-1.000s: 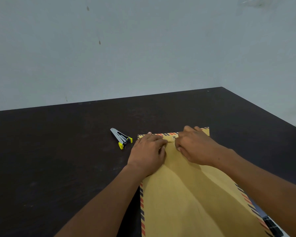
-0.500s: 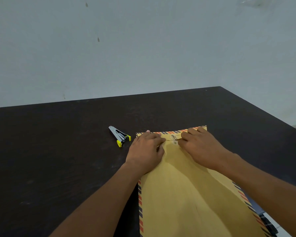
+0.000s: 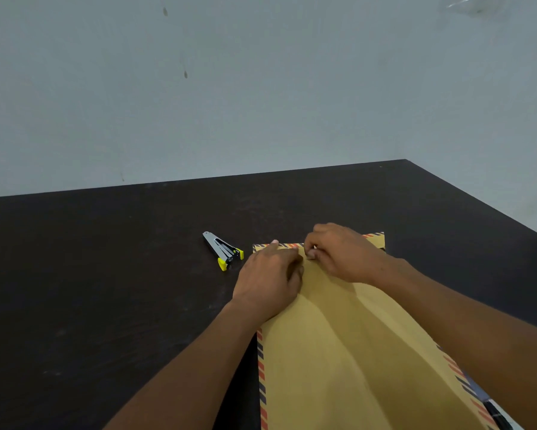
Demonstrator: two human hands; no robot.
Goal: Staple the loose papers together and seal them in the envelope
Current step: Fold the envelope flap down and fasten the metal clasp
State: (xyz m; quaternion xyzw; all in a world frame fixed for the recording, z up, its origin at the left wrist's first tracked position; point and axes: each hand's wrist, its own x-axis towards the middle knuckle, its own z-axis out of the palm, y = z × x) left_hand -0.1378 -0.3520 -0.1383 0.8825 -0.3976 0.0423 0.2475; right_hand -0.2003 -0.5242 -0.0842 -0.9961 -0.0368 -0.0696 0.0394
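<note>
A large brown envelope [image 3: 348, 352] with a red-and-blue striped border lies lengthwise on the dark table [image 3: 106, 290], its folded top end far from me. My left hand [image 3: 270, 277] presses flat on the envelope's top left part. My right hand [image 3: 341, 252] is curled at the top middle, its fingertips pinching the small metal clasp, which is mostly hidden. The papers are not visible. A silver stapler [image 3: 223, 250] with yellow ends lies on the table just left of the envelope.
A pale wall rises behind the table's far edge. The table's right edge runs diagonally at the far right. Something dark and white [image 3: 500, 417] peeks out from under the envelope's near right corner.
My right hand has curled back over the clasp, covering it, after lying flatter half a second ago when the clasp was visible. My left hand and the stapler stay put.
</note>
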